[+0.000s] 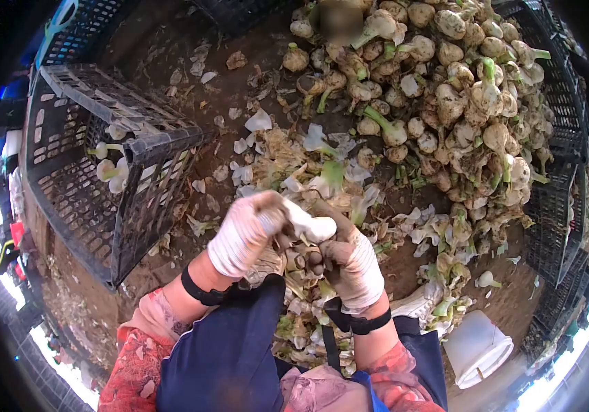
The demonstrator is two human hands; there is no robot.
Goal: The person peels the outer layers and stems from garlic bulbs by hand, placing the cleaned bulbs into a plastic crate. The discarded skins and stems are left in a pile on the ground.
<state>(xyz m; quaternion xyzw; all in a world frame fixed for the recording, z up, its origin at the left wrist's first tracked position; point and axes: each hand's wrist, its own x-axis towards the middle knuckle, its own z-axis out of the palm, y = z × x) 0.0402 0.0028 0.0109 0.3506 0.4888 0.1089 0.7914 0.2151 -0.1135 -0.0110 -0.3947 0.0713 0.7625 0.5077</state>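
Observation:
A peeled white bulb (318, 229) with its stem is held between both hands at the middle of the view. My left hand (256, 223), in a dirty whitish glove, has its fingers closed round the stem side. At the bulb's other end, my right hand (350, 257), gloved too, has its fingers curled against the bulb. Beneath the hands lie loose peeled skins and leaves (301, 295). A large heap of unpeeled, soil-covered bulbs (452, 103) with cut stems rises at the upper right.
On the left, a black plastic crate (81, 213) holds a few peeled white bulbs (111, 173). More black crates (548, 206) stand behind the heap at the right. A white bucket (476, 347) lies tipped at the lower right. Skins litter the brown ground (191, 41).

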